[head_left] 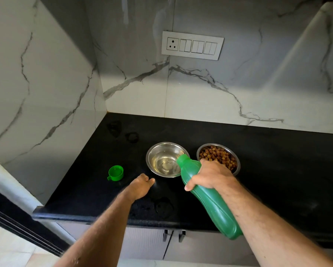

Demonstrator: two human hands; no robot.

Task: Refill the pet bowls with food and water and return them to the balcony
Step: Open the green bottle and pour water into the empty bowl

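Now right fingers (pixel 192 183) curled round tilted green bottle (pixel 210 197), mouth over water bowl (pixel 164 159)

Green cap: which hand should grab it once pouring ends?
Left. The left hand holds nothing and sits nearest the green cap; the right hand grips the tilted bottle over the water bowl.

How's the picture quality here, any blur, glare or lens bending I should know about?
Head view: the left hand and its forearm are motion-blurred; the right hand on the green bottle is sharp; wide-angle distortion bends the walls; glare streaks the marble backsplash; the black counter is dim.
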